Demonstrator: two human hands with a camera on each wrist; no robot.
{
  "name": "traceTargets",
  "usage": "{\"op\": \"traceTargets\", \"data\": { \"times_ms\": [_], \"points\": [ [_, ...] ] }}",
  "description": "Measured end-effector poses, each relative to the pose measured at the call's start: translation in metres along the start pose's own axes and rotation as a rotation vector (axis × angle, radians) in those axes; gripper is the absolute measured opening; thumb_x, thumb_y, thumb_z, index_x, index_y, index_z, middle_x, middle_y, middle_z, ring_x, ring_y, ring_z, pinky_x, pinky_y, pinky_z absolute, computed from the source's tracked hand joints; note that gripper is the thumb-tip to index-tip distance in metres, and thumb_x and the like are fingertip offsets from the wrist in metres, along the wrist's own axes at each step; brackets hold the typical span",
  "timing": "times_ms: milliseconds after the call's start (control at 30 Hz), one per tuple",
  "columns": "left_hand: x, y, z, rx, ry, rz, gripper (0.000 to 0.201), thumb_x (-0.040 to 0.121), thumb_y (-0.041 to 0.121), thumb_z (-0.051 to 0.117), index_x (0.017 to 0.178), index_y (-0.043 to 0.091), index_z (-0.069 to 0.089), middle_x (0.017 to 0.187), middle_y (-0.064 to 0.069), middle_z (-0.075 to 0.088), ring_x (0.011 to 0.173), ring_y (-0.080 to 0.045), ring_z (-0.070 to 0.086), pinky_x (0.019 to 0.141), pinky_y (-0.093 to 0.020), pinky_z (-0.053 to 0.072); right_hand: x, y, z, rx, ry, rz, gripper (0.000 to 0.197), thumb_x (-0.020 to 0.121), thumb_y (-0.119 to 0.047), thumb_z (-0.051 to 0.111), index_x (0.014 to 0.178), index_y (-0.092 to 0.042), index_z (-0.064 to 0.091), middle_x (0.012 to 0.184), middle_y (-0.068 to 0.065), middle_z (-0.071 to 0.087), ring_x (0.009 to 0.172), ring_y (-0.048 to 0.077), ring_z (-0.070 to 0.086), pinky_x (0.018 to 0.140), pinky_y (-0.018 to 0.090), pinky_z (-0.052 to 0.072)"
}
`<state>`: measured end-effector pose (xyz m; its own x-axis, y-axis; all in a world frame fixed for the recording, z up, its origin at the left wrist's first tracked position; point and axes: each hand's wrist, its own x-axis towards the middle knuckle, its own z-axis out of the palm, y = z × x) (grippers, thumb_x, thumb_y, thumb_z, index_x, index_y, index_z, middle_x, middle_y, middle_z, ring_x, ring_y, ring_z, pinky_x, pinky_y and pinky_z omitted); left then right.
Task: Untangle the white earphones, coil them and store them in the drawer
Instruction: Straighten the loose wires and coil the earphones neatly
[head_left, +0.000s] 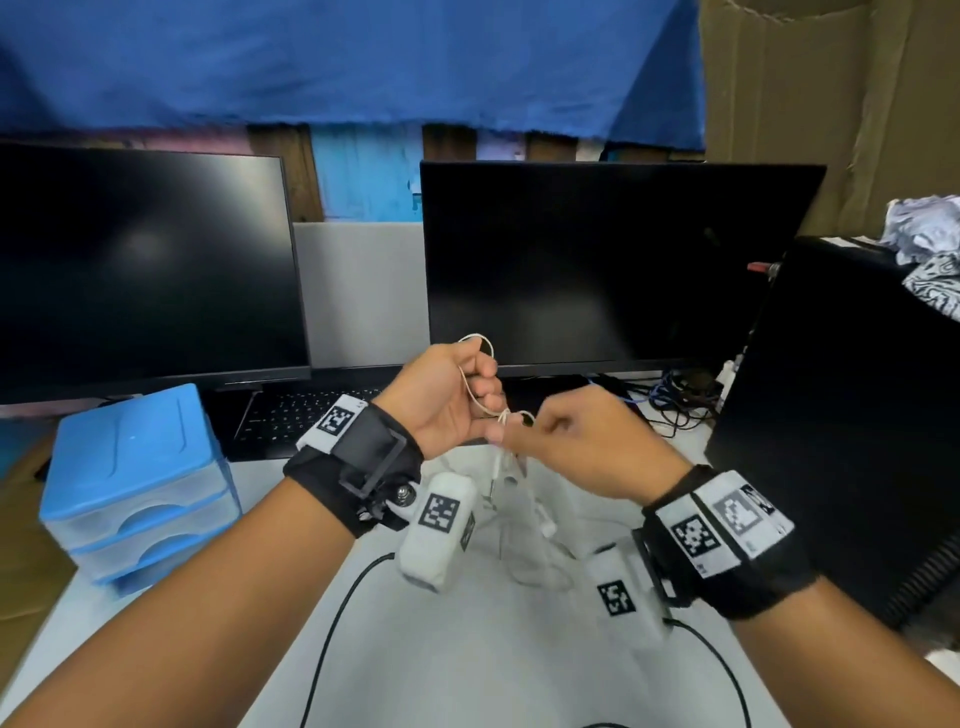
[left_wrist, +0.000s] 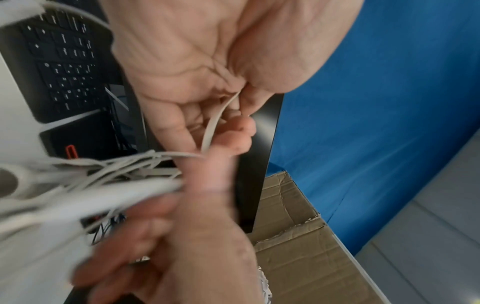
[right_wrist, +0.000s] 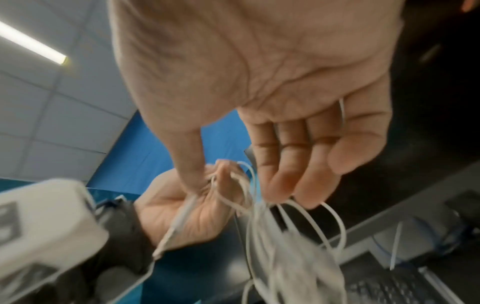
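Observation:
The white earphones (head_left: 501, 415) hang in a tangle between both hands above the white desk (head_left: 467, 649). My left hand (head_left: 457, 395) is raised with its fingers curled round a loop of the cord (left_wrist: 213, 127). The right hand (head_left: 566, 441) pinches the knotted part just right of it, thumb against fingers (right_wrist: 197, 181). Loose strands and an earbud (head_left: 545, 525) dangle below toward the desk. In the right wrist view the blurred bundle of cord (right_wrist: 280, 236) hangs from the fingertips. The blue three-drawer box (head_left: 135, 483) stands at the desk's left, its drawers closed.
Two dark monitors (head_left: 597, 265) and a black keyboard (head_left: 291, 421) stand behind the hands. A black computer tower (head_left: 841, 415) is on the right, with tangled cables (head_left: 675, 400) beside it. Black wrist-camera cables (head_left: 332, 623) trail across the desk front.

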<state>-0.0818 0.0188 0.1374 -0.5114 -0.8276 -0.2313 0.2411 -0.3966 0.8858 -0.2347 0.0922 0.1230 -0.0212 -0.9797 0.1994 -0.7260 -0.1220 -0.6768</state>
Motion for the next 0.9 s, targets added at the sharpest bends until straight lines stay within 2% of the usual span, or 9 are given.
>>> {"op": "traceTargets", "data": {
  "times_ms": [133, 233, 333, 433, 533, 600, 700, 800, 900],
  "points": [
    [-0.002, -0.003, 0.0, -0.029, 0.029, 0.065, 0.047, 0.106, 0.034, 0.031, 0.068, 0.011, 0.046, 0.051, -0.002, 0.041, 0.044, -0.016, 0.047, 0.061, -0.037, 0.061, 0.001, -0.001, -0.003, 0.151, -0.145, 0.004, 0.027, 0.093, -0.022, 0.064, 0.071, -0.007, 0.07, 0.07, 0.01, 0.073, 0.059, 0.015, 0.063, 0.06, 0.029, 0.051],
    [-0.002, -0.005, -0.005, -0.018, 0.104, 0.113, 0.047, 0.106, 0.035, 0.032, 0.067, 0.012, 0.045, 0.05, -0.001, 0.035, 0.041, -0.015, 0.043, 0.058, -0.038, 0.061, 0.012, -0.002, -0.015, 0.136, 0.01, 0.042, 0.025, 0.088, -0.013, 0.059, 0.067, -0.007, 0.069, 0.07, 0.014, 0.071, 0.061, 0.02, 0.061, 0.056, 0.03, 0.046],
    [0.0, -0.01, -0.01, 0.092, 0.182, 0.129, 0.047, 0.105, 0.038, 0.033, 0.065, 0.015, 0.044, 0.051, 0.002, 0.028, 0.04, -0.012, 0.029, 0.043, -0.025, 0.045, 0.021, -0.008, -0.035, 0.37, 0.195, 0.108, 0.022, 0.088, -0.004, 0.052, 0.068, -0.005, 0.063, 0.059, 0.017, 0.063, 0.056, 0.022, 0.061, 0.054, 0.028, 0.047],
    [0.005, -0.022, -0.026, 0.228, 0.264, 0.142, 0.05, 0.103, 0.042, 0.036, 0.064, 0.015, 0.05, 0.049, 0.004, 0.029, 0.039, -0.009, 0.021, 0.038, -0.016, 0.02, 0.024, -0.013, -0.076, 0.814, 0.287, 0.143, 0.02, 0.091, -0.004, 0.046, 0.075, -0.01, 0.055, 0.046, 0.001, 0.043, 0.041, 0.017, 0.05, 0.048, 0.026, 0.051],
    [0.01, -0.032, -0.051, 0.242, 0.317, 0.104, 0.052, 0.103, 0.042, 0.037, 0.066, 0.012, 0.056, 0.054, 0.002, 0.04, 0.041, -0.009, 0.027, 0.034, -0.015, 0.016, 0.026, -0.014, -0.13, 0.978, 0.341, 0.097, 0.025, 0.095, -0.014, 0.041, 0.071, -0.016, 0.05, 0.046, -0.005, 0.031, 0.041, 0.013, 0.037, 0.048, 0.021, 0.044],
    [0.013, -0.036, -0.063, 0.174, 0.353, 0.078, 0.053, 0.103, 0.038, 0.037, 0.065, 0.008, 0.059, 0.059, -0.002, 0.047, 0.042, -0.009, 0.034, 0.033, -0.015, 0.017, 0.03, -0.015, -0.162, 0.905, 0.344, 0.052, 0.03, 0.1, -0.02, 0.035, 0.072, -0.019, 0.048, 0.047, -0.006, 0.04, 0.045, 0.012, 0.049, 0.052, 0.021, 0.051],
    [0.013, -0.041, -0.071, 0.11, 0.396, 0.074, 0.052, 0.104, 0.034, 0.037, 0.07, 0.005, 0.064, 0.063, -0.003, 0.057, 0.049, -0.01, 0.039, 0.034, -0.016, 0.02, 0.035, -0.028, -0.201, 0.77, 0.377, -0.083, 0.034, 0.103, -0.025, 0.03, 0.075, -0.023, 0.049, 0.062, -0.01, 0.066, 0.072, 0.01, 0.073, 0.063, 0.022, 0.057],
    [0.008, -0.043, -0.066, 0.035, 0.331, 0.065, 0.05, 0.104, 0.035, 0.035, 0.08, 0.007, 0.068, 0.074, -0.004, 0.068, 0.068, -0.014, 0.057, 0.052, -0.023, 0.042, 0.04, -0.045, -0.227, 0.654, 0.445, -0.185, 0.027, 0.103, -0.024, 0.033, 0.087, -0.023, 0.055, 0.085, -0.009, 0.076, 0.088, 0.006, 0.073, 0.074, 0.019, 0.055],
    [0.004, -0.048, -0.057, -0.048, 0.177, 0.038, 0.047, 0.105, 0.039, 0.03, 0.093, 0.01, 0.066, 0.107, -0.014, 0.074, 0.105, -0.028, 0.067, 0.096, -0.045, 0.047, 0.046, -0.059, -0.228, 0.459, 0.412, -0.259, 0.013, 0.093, -0.029, 0.051, 0.096, -0.026, 0.063, 0.1, -0.007, 0.075, 0.094, 0.006, 0.071, 0.075, 0.021, 0.056]
  ]
}}
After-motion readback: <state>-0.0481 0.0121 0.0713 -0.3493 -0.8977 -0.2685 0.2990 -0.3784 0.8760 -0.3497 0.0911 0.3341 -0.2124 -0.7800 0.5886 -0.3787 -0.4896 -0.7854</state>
